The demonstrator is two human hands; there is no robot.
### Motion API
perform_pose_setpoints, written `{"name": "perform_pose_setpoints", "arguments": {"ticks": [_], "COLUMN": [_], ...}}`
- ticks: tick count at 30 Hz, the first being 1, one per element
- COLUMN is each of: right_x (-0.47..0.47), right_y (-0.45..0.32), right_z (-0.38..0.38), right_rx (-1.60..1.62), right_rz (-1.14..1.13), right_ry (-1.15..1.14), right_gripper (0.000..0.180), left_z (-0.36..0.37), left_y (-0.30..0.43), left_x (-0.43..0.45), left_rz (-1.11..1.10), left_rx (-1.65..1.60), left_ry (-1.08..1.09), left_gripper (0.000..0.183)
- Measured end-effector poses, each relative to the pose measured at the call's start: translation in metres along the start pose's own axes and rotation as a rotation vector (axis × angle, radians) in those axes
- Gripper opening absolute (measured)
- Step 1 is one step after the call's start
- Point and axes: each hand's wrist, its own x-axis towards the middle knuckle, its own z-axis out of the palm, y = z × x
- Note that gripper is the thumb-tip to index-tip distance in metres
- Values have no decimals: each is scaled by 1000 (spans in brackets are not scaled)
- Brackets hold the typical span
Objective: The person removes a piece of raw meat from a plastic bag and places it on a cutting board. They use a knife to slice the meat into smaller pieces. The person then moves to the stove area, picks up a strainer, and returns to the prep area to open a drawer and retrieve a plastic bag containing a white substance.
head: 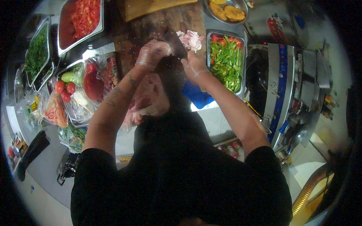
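Observation:
My left hand (154, 53), in a clear plastic glove, presses on pale meat at the middle of the wooden cutting board (130, 36). My right hand (194, 66), also gloved, grips a cleaver (174, 42); its dark, broad blade stands beside my left fingertips. Most of the handle is hidden in my fist. Thin slices of pale raw meat (191, 40) lie in a pile just beyond the blade. A large piece of raw meat (150, 96) rests close to my body, partly under my left forearm. A blue cloth (197, 94) lies below my right wrist.
A steel tray of sliced green and red peppers (226, 63) stands right of the board, a metal bowl (246, 11) behind it. To the left are trays of cut tomatoes (84, 19) and chopped greens (38, 52), and a tray with bagged vegetables (92, 82). A stove (278, 90) stands far right.

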Motion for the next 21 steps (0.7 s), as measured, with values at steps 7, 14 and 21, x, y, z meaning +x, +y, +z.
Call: {"name": "perform_pose_setpoints", "arguments": {"ticks": [7, 14, 21], "right_x": [17, 59, 56], "right_y": [-11, -29, -31], "right_z": [14, 24, 10], "right_rx": [-20, -53, -39], "right_rz": [37, 26, -49], "right_ry": [51, 96, 59], "right_gripper": [24, 17, 16], "left_z": [4, 5, 7], "left_y": [-5, 0, -5], "left_x": [-1, 9, 0], "left_rz": [69, -29, 261], "left_rx": [71, 348, 268], "left_ry": [6, -95, -102], "left_gripper": [12, 12, 7]}}
